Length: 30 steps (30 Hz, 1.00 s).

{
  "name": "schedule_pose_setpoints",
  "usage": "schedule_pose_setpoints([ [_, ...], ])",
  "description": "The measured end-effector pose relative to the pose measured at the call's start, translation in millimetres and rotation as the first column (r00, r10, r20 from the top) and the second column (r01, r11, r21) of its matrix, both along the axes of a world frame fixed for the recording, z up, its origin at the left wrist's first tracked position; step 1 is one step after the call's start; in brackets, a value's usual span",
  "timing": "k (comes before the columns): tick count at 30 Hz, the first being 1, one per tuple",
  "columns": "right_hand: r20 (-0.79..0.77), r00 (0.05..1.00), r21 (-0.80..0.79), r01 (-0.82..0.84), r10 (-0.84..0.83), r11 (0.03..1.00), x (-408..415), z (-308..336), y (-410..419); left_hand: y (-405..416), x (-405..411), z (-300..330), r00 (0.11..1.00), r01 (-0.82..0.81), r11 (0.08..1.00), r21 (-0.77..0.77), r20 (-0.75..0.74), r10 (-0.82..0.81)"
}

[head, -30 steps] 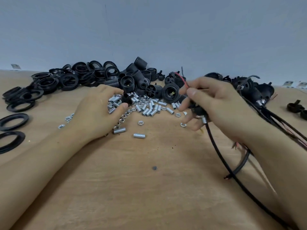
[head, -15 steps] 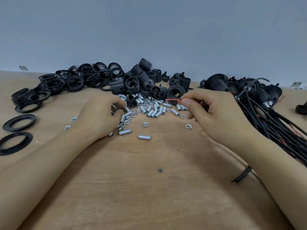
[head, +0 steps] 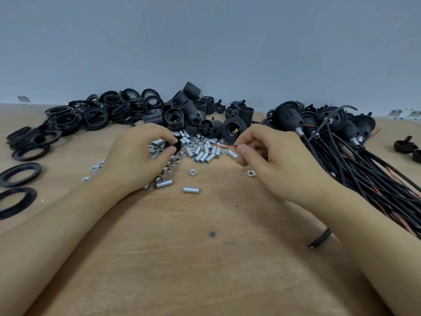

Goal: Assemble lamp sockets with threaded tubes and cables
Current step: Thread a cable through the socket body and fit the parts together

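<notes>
My left hand (head: 134, 158) holds a small black socket part (head: 173, 143) between thumb and fingers, just above a heap of silver threaded tubes (head: 202, 153) and nuts. My right hand (head: 271, 156) pinches a cable, whose thin red wire end (head: 224, 145) pokes out left towards the tubes. That black cable (head: 320, 240) runs under my right forearm and reappears near the wrist. Black lamp sockets (head: 233, 130) lie piled just behind both hands.
A stack of black threaded rings (head: 91, 115) fills the back left, with two flat rings (head: 20, 171) at the left edge. Finished sockets with long black cables (head: 364, 169) lie bundled on the right. Loose tubes (head: 191, 190) and nuts (head: 192, 172) dot the wooden table (head: 193, 258).
My right hand set a wired socket onto the right bundle and now pinches a red-tipped cable. My left hand picked a small black part out of the tube heap.
</notes>
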State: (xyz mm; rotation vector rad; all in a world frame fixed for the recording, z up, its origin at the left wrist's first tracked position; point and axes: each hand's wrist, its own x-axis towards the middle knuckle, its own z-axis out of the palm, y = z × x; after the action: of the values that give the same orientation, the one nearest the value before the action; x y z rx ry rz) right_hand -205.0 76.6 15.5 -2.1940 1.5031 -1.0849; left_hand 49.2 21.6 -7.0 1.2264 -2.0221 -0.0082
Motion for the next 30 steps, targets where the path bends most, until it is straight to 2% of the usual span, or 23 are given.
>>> schedule_pose_setpoints([
  [7,0.04,0.999,0.007,-0.022,0.022,1.0,1,0,2,3,-3,-1,0.983,0.0,0.999,0.044,-0.185,0.008],
  [11,0.077,0.997,-0.024,-0.022,0.024,0.999,1,2,4,3,-3,1,0.997,0.014,1.0,-0.005,-0.082,-0.014],
  [14,0.104,0.993,-0.065,-0.045,0.052,0.997,3,4,6,-1,0,2,0.999,-0.03,0.999,-0.015,-0.02,0.029],
  [17,0.061,0.997,-0.049,-0.04,0.043,0.998,4,4,7,-7,5,1,0.991,-0.106,0.992,0.076,0.088,0.099],
  [22,0.006,0.998,-0.029,-0.058,0.058,0.998,9,1,7,-12,-4,-1,0.993,-0.014,0.987,0.162,0.115,-0.005],
  [25,-0.017,0.997,-0.017,-0.075,0.075,0.997,11,0,7,-14,-7,-4,0.984,-0.058,0.973,0.222,0.178,0.019],
  [27,-0.033,0.996,-0.011,-0.081,0.081,0.997,11,-1,7,-17,-6,-5,0.988,-0.088,0.971,0.224,0.143,0.056],
  [30,-0.02,0.997,-0.015,-0.077,0.077,0.997,10,-1,6,-19,-2,-4,0.995,-0.098,0.988,0.115,-0.013,0.101],
])
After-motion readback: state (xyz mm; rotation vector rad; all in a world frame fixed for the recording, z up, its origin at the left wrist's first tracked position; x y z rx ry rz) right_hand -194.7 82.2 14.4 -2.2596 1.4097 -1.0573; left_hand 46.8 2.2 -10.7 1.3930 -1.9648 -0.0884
